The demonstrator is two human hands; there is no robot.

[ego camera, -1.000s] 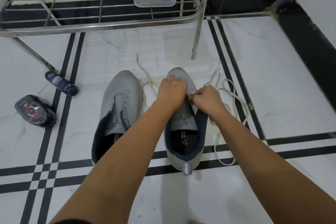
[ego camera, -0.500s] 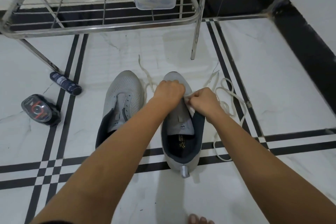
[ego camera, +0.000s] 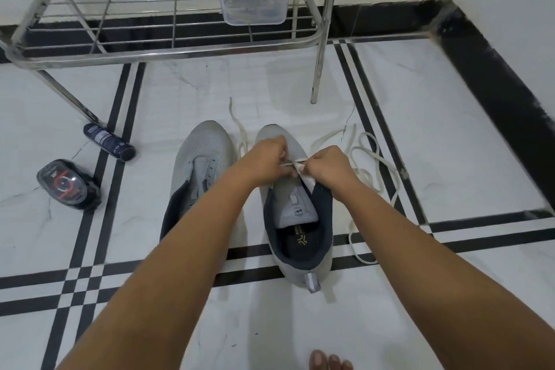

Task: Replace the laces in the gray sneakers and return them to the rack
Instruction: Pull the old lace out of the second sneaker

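While hands pinch its lace, sneaker lies toe toward rack.

both forearms bare, extended forward and converging, left hand fingers curled, knuckles up, right hand fisted, just beside left, both pinching white lace taut between them, bare toes at bottom edge
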